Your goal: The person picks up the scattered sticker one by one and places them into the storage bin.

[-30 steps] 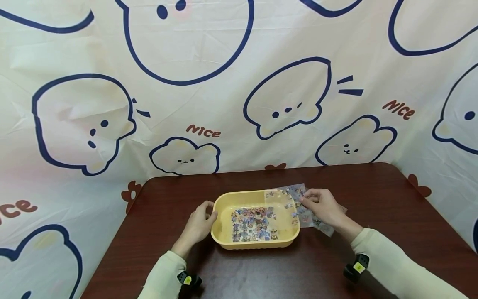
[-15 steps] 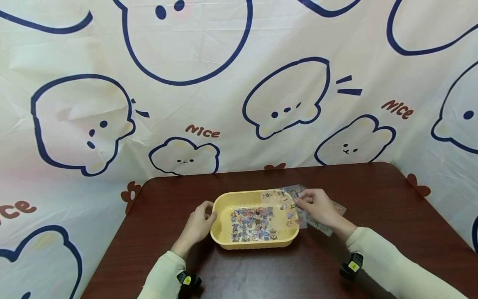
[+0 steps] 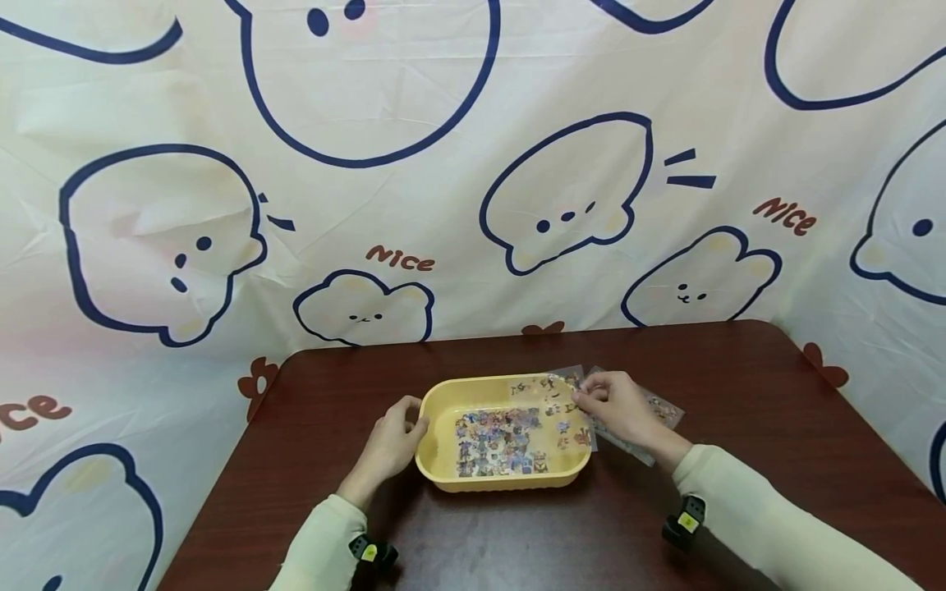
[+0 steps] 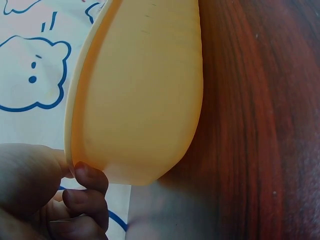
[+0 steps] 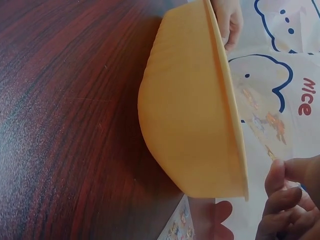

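A yellow tray [image 3: 510, 485] stands on the table, with small colourful sticker sheets [image 3: 497, 443] lying on its floor. My left hand [image 3: 390, 442] grips the tray's left rim; in the left wrist view its fingers [image 4: 89, 177] curl round the rim. Over the tray's right end, my right hand [image 3: 624, 410] pinches a clear sticker sheet [image 3: 550, 402] between thumb and fingertips. The right wrist view shows that sheet [image 5: 267, 122] rising above the rim, pinched at its edge by the right hand [image 5: 295, 200].
More clear sticker sheets [image 3: 665, 410] lie on the dark brown table [image 3: 517, 542] just right of the tray, partly under my right hand. A white cloth with cartoon drawings [image 3: 458, 205] hangs behind the table.
My right hand has moved a little to the left, carrying the pinched clear sheet further over the tray. My left hand has stayed at the left rim.
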{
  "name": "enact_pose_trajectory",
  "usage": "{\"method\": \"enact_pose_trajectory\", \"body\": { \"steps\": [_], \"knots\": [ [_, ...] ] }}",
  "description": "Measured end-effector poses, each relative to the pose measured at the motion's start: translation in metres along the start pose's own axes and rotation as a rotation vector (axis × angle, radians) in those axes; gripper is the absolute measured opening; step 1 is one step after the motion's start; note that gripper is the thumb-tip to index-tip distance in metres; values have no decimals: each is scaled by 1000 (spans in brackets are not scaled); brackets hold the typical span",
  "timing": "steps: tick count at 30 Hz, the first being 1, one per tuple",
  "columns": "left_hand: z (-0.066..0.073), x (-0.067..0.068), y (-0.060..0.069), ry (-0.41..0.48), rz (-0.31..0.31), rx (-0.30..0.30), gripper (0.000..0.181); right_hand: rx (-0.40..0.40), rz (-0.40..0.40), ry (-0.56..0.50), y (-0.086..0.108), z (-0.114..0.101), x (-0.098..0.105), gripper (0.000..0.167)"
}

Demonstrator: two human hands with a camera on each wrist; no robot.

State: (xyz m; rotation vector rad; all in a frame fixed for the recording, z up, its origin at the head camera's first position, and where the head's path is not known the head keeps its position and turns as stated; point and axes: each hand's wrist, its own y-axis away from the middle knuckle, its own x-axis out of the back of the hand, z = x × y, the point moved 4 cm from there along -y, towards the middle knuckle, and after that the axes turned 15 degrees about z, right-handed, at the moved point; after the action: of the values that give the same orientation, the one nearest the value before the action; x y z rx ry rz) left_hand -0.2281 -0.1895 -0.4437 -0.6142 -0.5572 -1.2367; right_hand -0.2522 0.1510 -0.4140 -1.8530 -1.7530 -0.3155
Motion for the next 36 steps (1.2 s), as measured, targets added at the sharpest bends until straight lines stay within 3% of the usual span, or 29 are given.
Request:
{"method": "enact_pose_trajectory", "body": {
  "steps": [10,22,36],
  "knots": [
    [1,0,1,6,-8,7,30,-81,-5,17,1,2,-11,13],
    [-1,0,0,-4,-7,7,30,-48,-23,86,1,-1,-20,12],
    [1,0,0,7,-7,7,28,-24,-20,318,1,-13,-27,11]
  ]
}}
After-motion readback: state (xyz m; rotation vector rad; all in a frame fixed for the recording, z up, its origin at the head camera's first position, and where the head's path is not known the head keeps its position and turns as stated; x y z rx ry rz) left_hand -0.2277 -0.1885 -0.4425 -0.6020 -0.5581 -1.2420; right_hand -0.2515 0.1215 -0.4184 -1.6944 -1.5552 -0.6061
